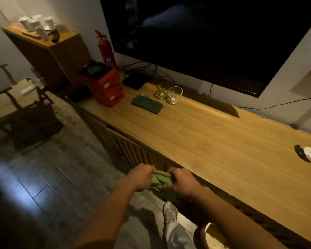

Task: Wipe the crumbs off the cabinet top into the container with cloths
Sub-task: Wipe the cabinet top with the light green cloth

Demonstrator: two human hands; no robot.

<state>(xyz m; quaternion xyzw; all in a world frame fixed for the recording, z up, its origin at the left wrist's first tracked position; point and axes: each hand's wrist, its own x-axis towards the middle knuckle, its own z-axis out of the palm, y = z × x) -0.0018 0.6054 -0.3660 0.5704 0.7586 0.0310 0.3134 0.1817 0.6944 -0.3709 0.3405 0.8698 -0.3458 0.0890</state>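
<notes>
Wooden cabinet top runs diagonally across the frame's right. Lower centre, left hand and right hand each clench the light green cloth. A container peeks out at bottom right.

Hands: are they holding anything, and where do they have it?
Yes. Both hands grip one light green cloth in front of the cabinet: the left hand bunches its left edge, the right hand its right edge.
</notes>
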